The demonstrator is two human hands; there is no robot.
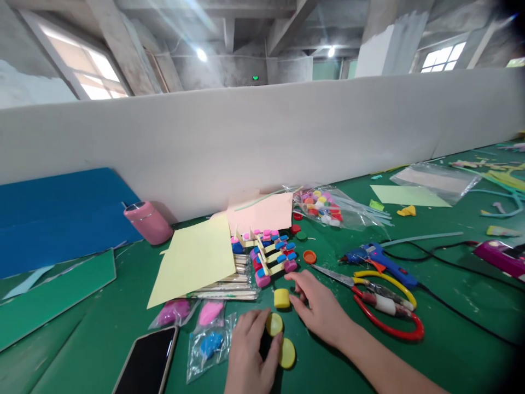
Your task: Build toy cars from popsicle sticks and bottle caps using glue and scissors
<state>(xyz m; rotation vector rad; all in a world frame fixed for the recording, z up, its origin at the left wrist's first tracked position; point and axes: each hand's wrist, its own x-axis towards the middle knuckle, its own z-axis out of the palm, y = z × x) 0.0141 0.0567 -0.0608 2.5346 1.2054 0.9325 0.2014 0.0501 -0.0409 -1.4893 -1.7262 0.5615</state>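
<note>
Several yellow bottle caps lie on the green table in front of me. My left hand is at two flat ones; its fingers reach the edge of the upper yellow cap and its thumb rests by the lower yellow cap. Its thumb and fingers are apart. Farther up stands a yellow cylinder, perhaps caps stacked together. My right hand is beside it, thumb tip close to its side and index finger extended beyond. Just past the hands sit stick-and-cap models in pink, blue and red.
Open scissors and a blue glue gun with a cord lie right. A phone, bagged clay, wooden sticks and yellow paper are left. A bag of caps lies near the white partition.
</note>
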